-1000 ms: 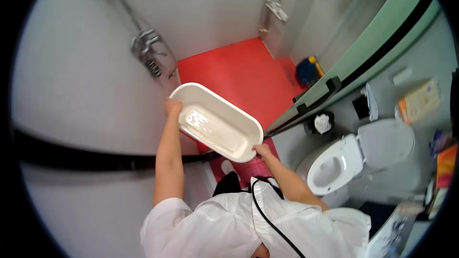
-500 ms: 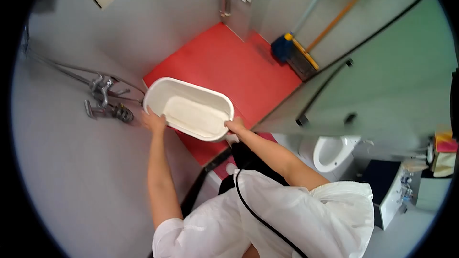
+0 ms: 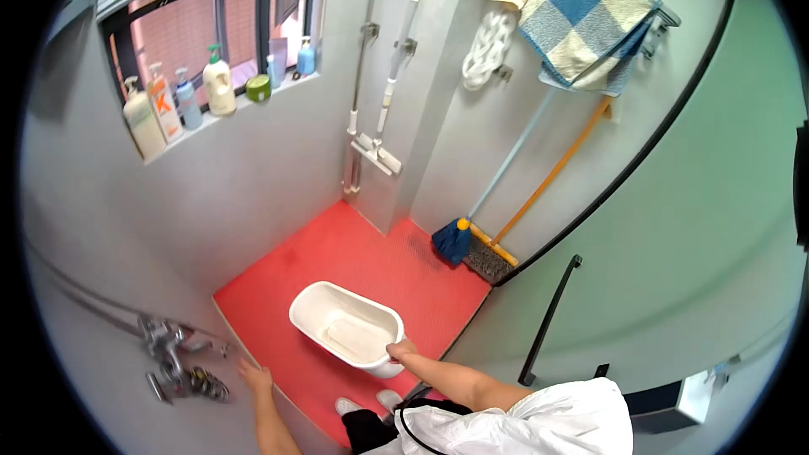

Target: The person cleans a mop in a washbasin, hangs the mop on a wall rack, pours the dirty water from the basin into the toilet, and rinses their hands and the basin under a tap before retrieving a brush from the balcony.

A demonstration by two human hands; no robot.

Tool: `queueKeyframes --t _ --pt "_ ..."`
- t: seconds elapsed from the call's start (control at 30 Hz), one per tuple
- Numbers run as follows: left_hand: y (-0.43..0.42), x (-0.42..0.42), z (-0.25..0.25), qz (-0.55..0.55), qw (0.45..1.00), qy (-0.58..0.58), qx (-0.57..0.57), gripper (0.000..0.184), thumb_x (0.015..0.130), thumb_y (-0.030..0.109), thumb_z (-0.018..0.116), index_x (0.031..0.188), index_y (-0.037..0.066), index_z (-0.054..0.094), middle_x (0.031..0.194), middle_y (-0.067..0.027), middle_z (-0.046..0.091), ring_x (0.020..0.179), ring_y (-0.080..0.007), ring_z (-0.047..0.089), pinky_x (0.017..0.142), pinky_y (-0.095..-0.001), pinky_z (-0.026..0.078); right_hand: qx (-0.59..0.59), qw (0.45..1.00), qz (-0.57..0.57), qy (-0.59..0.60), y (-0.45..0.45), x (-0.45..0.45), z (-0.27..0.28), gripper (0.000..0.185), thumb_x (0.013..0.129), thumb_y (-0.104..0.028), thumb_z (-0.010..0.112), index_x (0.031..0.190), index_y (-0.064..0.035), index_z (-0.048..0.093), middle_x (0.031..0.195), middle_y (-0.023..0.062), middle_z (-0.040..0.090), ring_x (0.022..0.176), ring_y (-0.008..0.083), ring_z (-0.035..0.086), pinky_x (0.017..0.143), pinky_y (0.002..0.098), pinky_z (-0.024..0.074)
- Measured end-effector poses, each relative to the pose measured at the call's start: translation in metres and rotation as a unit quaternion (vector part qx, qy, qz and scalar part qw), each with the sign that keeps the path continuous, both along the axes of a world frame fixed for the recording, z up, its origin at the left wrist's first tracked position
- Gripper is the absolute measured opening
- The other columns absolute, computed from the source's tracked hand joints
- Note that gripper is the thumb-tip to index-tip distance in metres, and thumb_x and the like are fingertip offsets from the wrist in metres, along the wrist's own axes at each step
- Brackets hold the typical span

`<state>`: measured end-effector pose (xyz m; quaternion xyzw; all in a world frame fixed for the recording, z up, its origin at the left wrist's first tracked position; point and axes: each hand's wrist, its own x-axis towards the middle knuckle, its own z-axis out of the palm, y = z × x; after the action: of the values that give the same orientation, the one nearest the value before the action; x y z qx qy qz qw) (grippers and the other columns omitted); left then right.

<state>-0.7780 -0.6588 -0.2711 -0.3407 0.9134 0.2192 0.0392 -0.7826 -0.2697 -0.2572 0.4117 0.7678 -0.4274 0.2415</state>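
Note:
A white oblong basin (image 3: 350, 333) hangs over the red floor (image 3: 278, 286), its inside facing up. My right hand (image 3: 402, 350) grips its near right rim. My left hand (image 3: 254, 377) is off the basin, with its fingers apart and nothing in them, beside the left wall. Just left of that hand is a chrome shower tap (image 3: 173, 354) with a coiled hose (image 3: 206, 383).
Bottles (image 3: 219, 88) and a green tub (image 3: 258, 88) line the window ledge. A blue mop (image 3: 452, 242) and a broom (image 3: 490, 254) lean in the far right corner. Checked towel (image 3: 581, 21) hangs above. A glass door (image 3: 657, 261) with black handle (image 3: 552, 320) stands right.
My left hand has let go of the basin and moved left toward the tap. My right hand still holds the basin. The view has tilted up, showing the window, and my feet are on the red floor.

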Motion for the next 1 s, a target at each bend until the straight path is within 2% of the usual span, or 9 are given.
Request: queueKeyframes --t 0.13,0.2,0.23,0.3,0.4,0.53,0.8,0.93,1.0 --pt "-0.024 -0.049 -0.016 -0.060 0.997 -0.018 -0.043 0.083 0.067 0.024 0.067 0.131 0.000 0.020 0.132 -0.0287 0.023 0.123 -0.0391 0.024 0.102 -0.0416 0.022 -0.015 0.995 0.015 0.096 -0.016 -0.039 -0.048 0.035 0.066 -0.016 0.054 0.098 -0.0019 0.060 0.078 0.0144 0.063 0.058 0.0195 0.063 0.050 0.0324 0.0507" --pt "-0.027 -0.076 -0.017 -0.071 0.997 -0.017 -0.021 0.080 0.067 0.019 0.065 0.131 0.000 0.021 0.130 -0.0281 0.027 0.122 -0.0399 0.025 0.101 -0.0420 0.024 -0.026 0.999 0.027 -0.021 -0.037 -0.068 -0.009 0.037 0.067 -0.014 0.053 0.102 -0.0036 0.057 0.076 0.0143 0.062 0.057 0.0211 0.062 0.049 0.0332 0.0506" --pt "-0.029 -0.084 -0.024 -0.105 0.994 0.023 0.003 0.077 0.068 0.020 0.064 0.129 -0.002 0.023 0.130 -0.0292 0.026 0.122 -0.0406 0.025 0.102 -0.0424 0.022 -0.021 0.999 -0.022 0.034 -0.055 -0.072 0.002 0.029 0.066 -0.022 0.056 0.078 0.0035 0.063 0.063 0.0166 0.061 0.054 0.0211 0.062 0.050 0.0330 0.0498" --pt "-0.027 -0.092 -0.020 -0.132 0.984 0.096 0.065 0.073 0.068 0.022 0.065 0.125 -0.007 0.029 0.130 -0.0298 0.026 0.122 -0.0408 0.024 0.103 -0.0439 0.017 0.036 0.966 -0.048 0.252 -0.083 -0.084 -0.029 0.027 0.068 -0.023 0.059 0.083 -0.0004 0.062 0.057 0.0123 0.059 0.047 0.0201 0.058 0.044 0.0333 0.0486" --pt "-0.039 -0.089 -0.064 -0.160 0.976 0.145 0.041 0.073 0.066 0.024 0.066 0.123 -0.008 0.033 0.126 -0.0275 0.033 0.120 -0.0384 0.028 0.102 -0.0444 0.020 -0.053 0.994 0.082 0.053 -0.102 -0.115 -0.056 0.025 0.078 -0.027 0.056 0.079 -0.0022 0.062 0.059 0.0107 0.059 0.047 0.0183 0.057 0.045 0.0343 0.0472" --pt "-0.035 -0.081 -0.094 -0.048 0.997 -0.014 0.056 0.073 0.073 0.027 0.059 0.130 -0.002 0.024 0.134 -0.0266 0.021 0.126 -0.0369 0.020 0.103 -0.0414 0.021 -0.178 0.980 -0.025 -0.082 -0.138 -0.149 -0.125 0.023 0.078 -0.017 0.048 0.088 0.0043 0.050 0.067 0.0137 0.057 0.052 0.0221 0.060 0.040 0.0296 0.0469" --pt "-0.075 -0.087 -0.167 -0.046 0.998 -0.040 -0.018 0.069 0.077 0.021 0.057 0.132 0.002 0.020 0.132 -0.0262 0.024 0.120 -0.0385 0.028 0.096 -0.0434 0.031 -0.150 0.974 -0.013 -0.168 -0.205 -0.166 -0.257 0.018 0.075 -0.008 0.053 0.086 0.0065 0.053 0.077 0.0141 0.056 0.062 0.0232 0.059 0.045 0.0288 0.0498" --pt "-0.105 -0.094 -0.230 -0.060 0.990 -0.126 -0.020 0.071 0.077 0.016 0.055 0.133 0.001 0.014 0.134 -0.0246 0.022 0.123 -0.0388 0.023 0.099 -0.0432 0.026 -0.128 0.983 -0.045 -0.121 -0.228 -0.151 -0.322 0.022 0.073 -0.007 0.055 0.090 0.0083 0.054 0.082 0.0143 0.057 0.068 0.0229 0.059 0.048 0.0282 0.0500" --pt "-0.128 -0.097 -0.275 -0.037 0.998 -0.035 0.026 0.072 0.079 0.017 0.051 0.134 0.000 0.008 0.136 -0.0234 0.019 0.126 -0.0382 0.019 0.101 -0.0422 0.024 -0.067 0.982 0.108 -0.143 -0.232 -0.141 -0.393 0.027 0.072 -0.008 0.058 0.093 0.0091 0.054 0.087 0.0158 0.058 0.071 0.0223 0.059 0.050 0.0286 0.0506"
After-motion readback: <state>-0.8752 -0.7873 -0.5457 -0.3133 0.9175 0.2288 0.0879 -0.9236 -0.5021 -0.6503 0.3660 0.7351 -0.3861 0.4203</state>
